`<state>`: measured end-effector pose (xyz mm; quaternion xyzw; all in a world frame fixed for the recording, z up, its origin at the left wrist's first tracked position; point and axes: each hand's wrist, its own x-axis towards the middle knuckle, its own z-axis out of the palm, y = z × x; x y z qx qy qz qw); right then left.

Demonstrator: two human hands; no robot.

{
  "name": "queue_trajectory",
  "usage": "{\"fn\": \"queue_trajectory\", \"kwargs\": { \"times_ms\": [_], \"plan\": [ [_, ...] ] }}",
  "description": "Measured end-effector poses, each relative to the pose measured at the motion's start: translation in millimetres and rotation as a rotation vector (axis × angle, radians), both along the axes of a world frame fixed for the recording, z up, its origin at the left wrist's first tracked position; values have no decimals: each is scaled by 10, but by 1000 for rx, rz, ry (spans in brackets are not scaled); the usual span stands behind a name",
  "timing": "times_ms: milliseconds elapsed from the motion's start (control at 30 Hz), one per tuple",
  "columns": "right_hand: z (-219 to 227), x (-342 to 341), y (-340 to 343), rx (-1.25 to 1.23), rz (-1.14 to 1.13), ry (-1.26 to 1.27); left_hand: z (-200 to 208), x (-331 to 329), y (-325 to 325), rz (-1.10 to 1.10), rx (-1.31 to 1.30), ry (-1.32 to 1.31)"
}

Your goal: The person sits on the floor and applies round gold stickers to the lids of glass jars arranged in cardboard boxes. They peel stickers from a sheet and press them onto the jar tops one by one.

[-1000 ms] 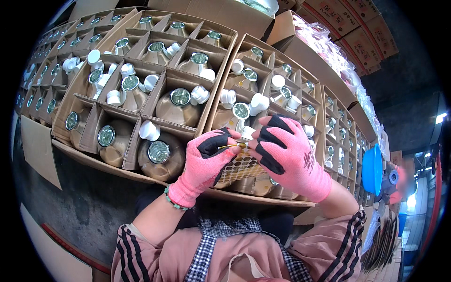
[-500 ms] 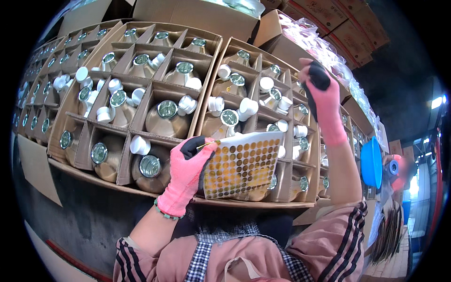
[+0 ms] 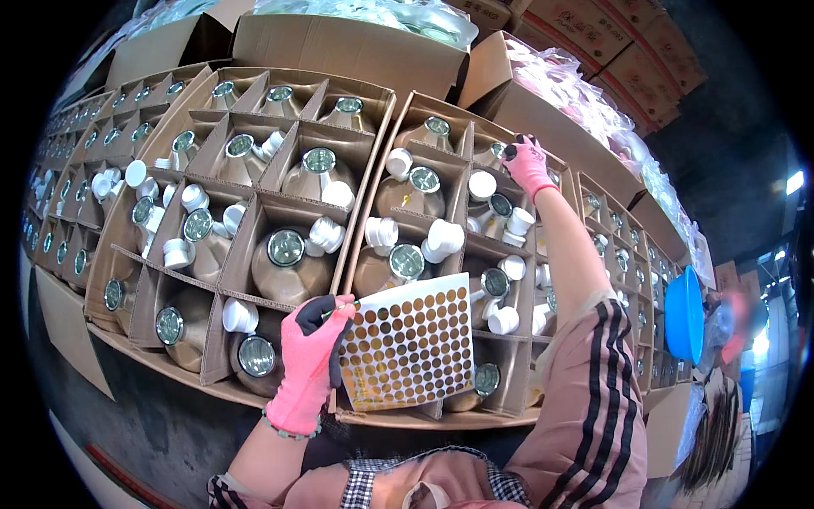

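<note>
My left hand (image 3: pixel 307 356), in a pink glove with black fingertips, grips the left edge of a white sheet of round gold stickers (image 3: pixel 409 346). The sheet tilts over the near part of a divided carton (image 3: pixel 465 191). My right hand (image 3: pixel 527 163), gloved alike, reaches to the far right of that carton. Its bent fingers are beside the mouth of a bulbous gold-coloured bottle (image 3: pixel 498 153); whether they hold a sticker is hidden. Nearer me, another bottle (image 3: pixel 412 199) has a small yellow mark on its shoulder. White screw caps (image 3: pixel 444 238) lie among the bottles.
Left of this carton stands another divided carton (image 3: pixel 246 204) of bottles and caps. Behind are open boxes (image 3: pixel 339 55) with plastic-wrapped goods (image 3: pixel 577 85). A blue basin (image 3: pixel 683 316) is at the right, with a blurred co-worker (image 3: pixel 739 327) beyond it.
My right hand has come down and left from its raised place to a bottle. The sticker sheet and my left hand have shifted lower and left in view; the view itself has moved.
</note>
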<state>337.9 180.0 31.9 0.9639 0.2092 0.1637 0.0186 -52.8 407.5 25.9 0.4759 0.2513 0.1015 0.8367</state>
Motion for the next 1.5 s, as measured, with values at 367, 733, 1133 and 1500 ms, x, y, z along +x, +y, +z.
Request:
{"fn": "queue_trajectory", "kwargs": {
  "times_ms": [367, 733, 1133, 1500],
  "plan": [
    [-136, 291, 321, -539, 72, 176, 27, -13, 16, -36, 17, 64],
    [-86, 78, 241, -62, 82, -252, -8, -6, -36, -18, 11, 8],
    [1112, -2862, 954, 160, 875, 304, -67, -63, -123, 72, 240, -391],
    [1367, -3292, 892, -45, 807, 420, 35, -223, -68, -90, 455, -636]
  ]
}}
